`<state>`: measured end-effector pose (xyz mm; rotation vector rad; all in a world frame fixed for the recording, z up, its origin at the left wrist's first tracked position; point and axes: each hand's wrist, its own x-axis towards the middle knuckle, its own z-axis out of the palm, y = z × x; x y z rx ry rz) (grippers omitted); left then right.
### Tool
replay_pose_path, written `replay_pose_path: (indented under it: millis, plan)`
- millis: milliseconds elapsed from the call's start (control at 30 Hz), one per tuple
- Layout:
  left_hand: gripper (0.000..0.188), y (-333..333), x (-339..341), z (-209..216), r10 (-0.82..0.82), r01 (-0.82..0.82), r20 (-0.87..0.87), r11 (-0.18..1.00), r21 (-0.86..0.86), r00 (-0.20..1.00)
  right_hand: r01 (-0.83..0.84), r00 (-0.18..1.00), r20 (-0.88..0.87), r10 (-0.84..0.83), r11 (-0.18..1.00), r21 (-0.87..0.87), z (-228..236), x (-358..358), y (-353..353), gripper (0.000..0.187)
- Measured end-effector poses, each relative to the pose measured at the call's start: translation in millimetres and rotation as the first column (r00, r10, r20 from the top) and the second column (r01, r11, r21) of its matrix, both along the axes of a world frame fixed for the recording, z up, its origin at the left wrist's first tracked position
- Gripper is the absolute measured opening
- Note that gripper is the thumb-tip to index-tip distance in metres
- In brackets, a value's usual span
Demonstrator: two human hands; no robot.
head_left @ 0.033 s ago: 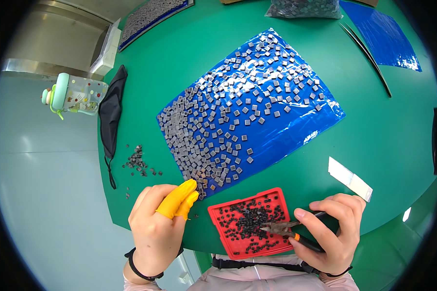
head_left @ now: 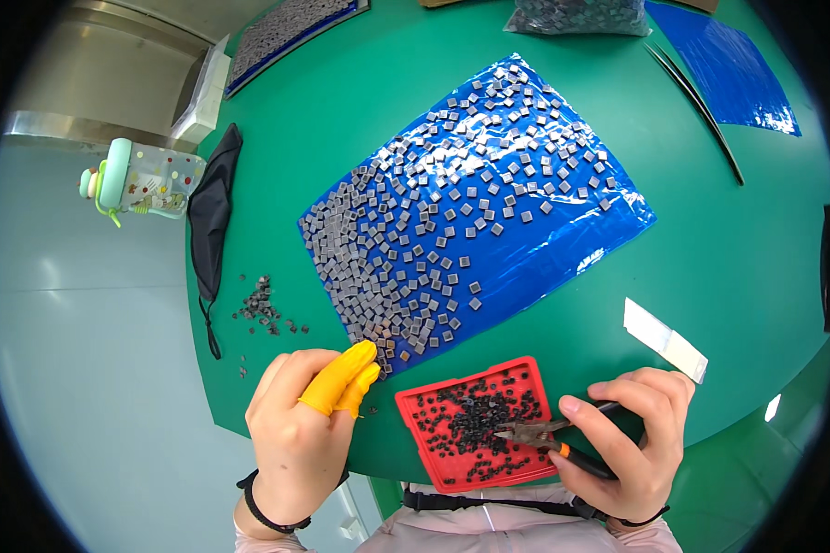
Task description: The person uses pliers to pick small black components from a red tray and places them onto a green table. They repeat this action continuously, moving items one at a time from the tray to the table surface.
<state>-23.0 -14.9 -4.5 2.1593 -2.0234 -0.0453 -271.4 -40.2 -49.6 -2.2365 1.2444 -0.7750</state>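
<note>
My left hand (head_left: 302,415), two fingers in yellow finger cots (head_left: 339,378), is at the near corner of a blue sheet (head_left: 526,276). Its covered fingertips are pinched together beside several small grey square pieces (head_left: 341,267) spread over that sheet. Whatever lies between the fingertips is hidden. My right hand (head_left: 632,442) grips a pair of small pliers (head_left: 530,433) with dark handles and an orange band. Their jaws point left over a red tray (head_left: 413,429), which holds a heap of tiny black parts (head_left: 480,421).
Loose dark pieces (head_left: 263,309) lie left of the sheet, by a black cloth mask (head_left: 210,217) and a bottle (head_left: 157,180). Tweezers (head_left: 701,106), another blue sheet (head_left: 729,69) and a bag of pieces (head_left: 576,17) sit far right. A white blade-shaped strip (head_left: 664,339) is near my right hand.
My left hand has shifted very slightly to the right. The right hand and the pliers have stayed in place.
</note>
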Motion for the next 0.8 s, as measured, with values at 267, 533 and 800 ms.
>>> replay_pose_path:
  millis: [267,533,800]
  plan:
    - [0.036,-1.3,0.1,0.4,-0.051,0.052,-0.039,0.998,0.045,0.998,0.004,1.000,0.003,-0.004,1.000,-0.001,0.2,-0.6,0.2,0.056]
    - [0.030,0.0,0.2,-0.3,-0.006,0.006,-0.031,1.000,0.010,0.999,0.000,1.000,-0.010,0.000,1.000,-0.009,0.2,-0.9,-0.3,0.055]
    - [0.035,-1.6,2.1,-0.9,-0.086,0.087,-0.027,0.995,0.037,0.996,0.008,1.000,-0.015,-0.008,1.000,-0.001,0.6,0.2,1.0,0.055]
